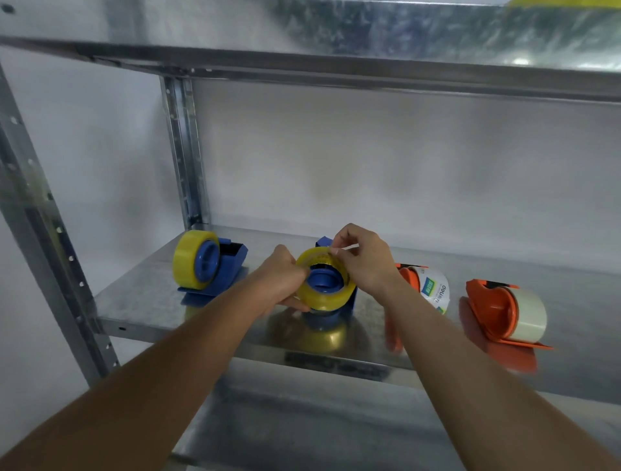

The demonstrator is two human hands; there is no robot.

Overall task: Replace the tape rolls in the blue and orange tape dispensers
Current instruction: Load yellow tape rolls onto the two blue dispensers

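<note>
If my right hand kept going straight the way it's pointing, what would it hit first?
Probably the yellow tape roll whose top edge the right hand already pinches; past it, the left hand. Depth is unclear.

The middle blue dispenser (349, 304) is being largely covered by its yellow tape roll (324, 297) and both hands. The labelled orange dispenser (408, 275) is being partly hidden by the right forearm (437, 336). A yellow object (564, 3) is being cut off at the top edge.
</note>
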